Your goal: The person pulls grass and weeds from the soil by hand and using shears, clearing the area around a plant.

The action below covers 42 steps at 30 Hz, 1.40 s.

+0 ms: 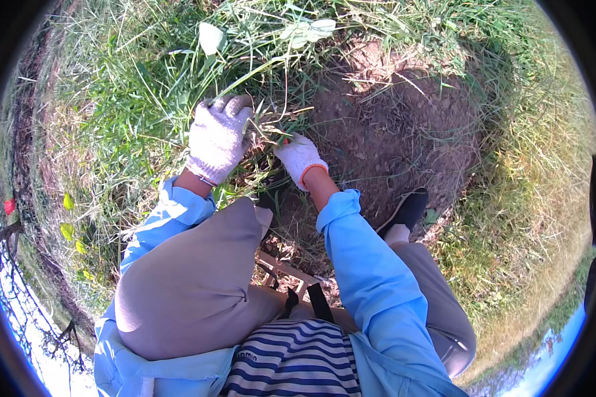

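Note:
My left hand (220, 136), in a white knitted glove with soiled fingertips, bends its fingers into a tuft of grass (265, 121) with dry and green blades. Close to its right, my right hand (300, 159) wears a matching glove with an orange cuff. Its fingers are curled around something with a red part (286, 142) showing near the thumb; the rest is hidden by the glove and grass. Between and below the hands lie shaded stems and dark ground. Bare brown soil (372, 134) stretches to the right of the right hand.
Dense green grass (144, 89) rises ahead and to the left, with broad pale leaves (212, 38) above the hands. A dark shoe (406, 211) rests on the soil at right. Beneath me is part of a wooden frame (290, 270). Dry grass (521, 238) covers the right side.

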Each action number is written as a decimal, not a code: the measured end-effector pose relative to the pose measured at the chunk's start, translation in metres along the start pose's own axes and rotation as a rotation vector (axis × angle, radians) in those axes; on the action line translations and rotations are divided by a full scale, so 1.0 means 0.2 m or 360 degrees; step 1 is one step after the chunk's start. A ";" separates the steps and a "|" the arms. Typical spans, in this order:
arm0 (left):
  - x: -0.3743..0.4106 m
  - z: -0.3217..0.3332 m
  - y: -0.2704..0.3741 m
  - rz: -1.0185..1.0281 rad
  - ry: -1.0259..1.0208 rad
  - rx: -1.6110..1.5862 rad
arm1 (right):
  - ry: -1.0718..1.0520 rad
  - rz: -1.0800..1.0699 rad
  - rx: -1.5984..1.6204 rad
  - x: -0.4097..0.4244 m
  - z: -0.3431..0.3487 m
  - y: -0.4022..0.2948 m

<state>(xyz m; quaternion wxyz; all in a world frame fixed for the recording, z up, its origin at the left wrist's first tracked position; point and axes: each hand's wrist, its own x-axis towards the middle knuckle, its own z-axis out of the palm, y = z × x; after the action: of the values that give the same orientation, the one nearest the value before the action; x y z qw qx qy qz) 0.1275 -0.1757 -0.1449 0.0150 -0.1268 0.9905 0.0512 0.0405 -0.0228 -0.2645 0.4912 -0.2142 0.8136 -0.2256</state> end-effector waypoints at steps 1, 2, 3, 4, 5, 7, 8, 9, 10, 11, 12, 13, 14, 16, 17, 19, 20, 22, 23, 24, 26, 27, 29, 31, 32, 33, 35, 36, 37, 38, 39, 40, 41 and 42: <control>0.02 0.05 0.02 0.0013 -0.0071 -0.0082 | -0.0017 0.0023 -0.0030 -0.01 -0.01 0.00; 0.04 0.12 0.04 0.0059 -0.0088 -0.0204 | 0.0102 -0.0331 -0.0292 0.01 0.02 0.07; 0.05 0.12 0.04 0.0083 -0.0047 -0.0262 | 0.0213 -0.0745 -0.0519 0.04 0.07 0.10; 0.07 0.16 0.06 0.0067 -0.0045 -0.0254 | 0.0332 -0.1120 -0.0775 0.04 0.08 0.13; 0.08 0.21 0.09 0.0054 -0.0043 -0.0247 | 0.0359 -0.1212 -0.0909 0.04 0.07 0.17; 0.12 0.26 0.10 -0.0085 -0.0304 -0.0331 | 0.0402 -0.1407 -0.1172 -0.01 0.04 0.16; 0.13 0.27 0.11 -0.0209 -0.0314 -0.0376 | 0.0267 -0.0872 -0.0494 -0.04 0.04 0.14; 0.15 0.27 0.12 -0.0324 -0.0321 -0.0429 | 0.0134 -0.0313 0.0166 -0.07 0.04 0.12; 0.16 0.32 0.11 -0.0367 -0.0267 -0.0475 | -0.0001 0.0256 0.0817 -0.11 0.04 0.11; 0.17 0.35 0.11 -0.0504 -0.0287 -0.0520 | 0.0081 0.0290 0.0910 -0.15 0.04 0.12; 0.18 0.36 0.12 -0.0530 -0.0313 -0.0547 | 0.0160 0.0322 0.1003 -0.19 0.04 0.15; 0.19 0.36 0.12 -0.0557 -0.0339 -0.0572 | 0.0238 0.0355 0.1095 -0.23 0.03 0.18; 0.20 0.38 0.13 -0.0541 -0.0386 -0.0556 | 0.0257 0.0400 0.1107 -0.25 0.02 0.21; 0.22 0.39 0.15 -0.0472 -0.0408 -0.0462 | 0.0328 0.0376 0.1244 -0.31 0.03 0.24; 0.21 0.43 0.15 -0.0378 -0.0425 -0.0386 | 0.0361 0.0363 0.1311 -0.32 0.02 0.26; 0.20 0.43 0.20 -0.0253 -0.0307 -0.0251 | 0.0322 0.0398 0.1294 -0.34 -0.01 0.28; 0.21 0.45 0.21 -0.0273 -0.0435 -0.0231 | 0.0293 0.0422 0.1288 -0.35 -0.03 0.29; 0.23 0.42 0.26 -0.0254 -0.0535 -0.0229 | 0.0233 0.0478 0.1305 -0.37 -0.07 0.29; 0.23 0.41 0.27 -0.0208 -0.0596 -0.0223 | 0.0218 0.0495 0.1338 -0.37 -0.07 0.30; 0.22 0.42 0.28 -0.0186 -0.0523 -0.0183 | 0.0203 0.0506 0.1370 -0.37 -0.08 0.30; 0.20 0.45 0.29 -0.0160 -0.0581 -0.0038 | 0.0176 0.0513 0.1385 -0.37 -0.09 0.31; 0.19 0.46 0.30 -0.0146 -0.0611 0.0033 | 0.0164 0.0510 0.1369 -0.38 -0.10 0.31; 0.20 0.52 0.30 -0.0151 -0.0644 0.0155 | 0.0149 0.0486 0.1367 -0.38 -0.10 0.31; 0.21 0.56 0.28 -0.0153 -0.0648 0.0198 | 0.0139 0.0434 0.1397 -0.38 -0.11 0.31; 0.21 0.58 0.27 -0.0218 -0.0615 0.0136 | 0.0111 0.0424 0.1330 -0.37 -0.11 0.31; 0.20 0.59 0.25 -0.0176 -0.0537 0.0139 | 0.0091 0.0423 0.1266 -0.37 -0.12 0.32; 0.18 0.61 0.22 -0.0093 -0.0380 0.0143 | 0.0048 0.0429 0.1179 -0.37 -0.14 0.34; 0.20 0.57 0.23 -0.0124 -0.0420 0.0115 | 0.0024 0.0439 0.1159 -0.37 -0.15 0.35; 0.22 0.54 0.21 -0.0169 -0.0617 0.0078 | -0.0011 0.0439 0.1136 -0.38 -0.15 0.33; 0.23 0.52 0.20 -0.0222 -0.0656 0.0046 | -0.0025 0.0455 0.1184 -0.38 -0.15 0.31; 0.25 0.51 0.20 -0.0275 -0.0692 0.0012 | -0.0037 0.0470 0.1230 -0.39 -0.16 0.29; 0.23 0.54 0.18 -0.0224 -0.0506 0.0039 | -0.0048 0.0484 0.1276 -0.39 -0.17 0.28; 0.19 0.58 0.16 -0.0172 -0.0321 0.0066 | -0.0069 0.0470 0.1253 -0.39 -0.17 0.27; 0.18 0.58 0.16 -0.0109 -0.0137 0.0086 | -0.0079 0.0463 0.1234 -0.39 -0.17 0.27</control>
<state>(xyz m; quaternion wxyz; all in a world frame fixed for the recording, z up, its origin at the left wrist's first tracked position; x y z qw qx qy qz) 0.0859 -0.1410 -0.2585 0.0627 -0.1577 0.9851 0.0293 0.0362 0.0700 -0.2273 0.5818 0.0984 0.6781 -0.4383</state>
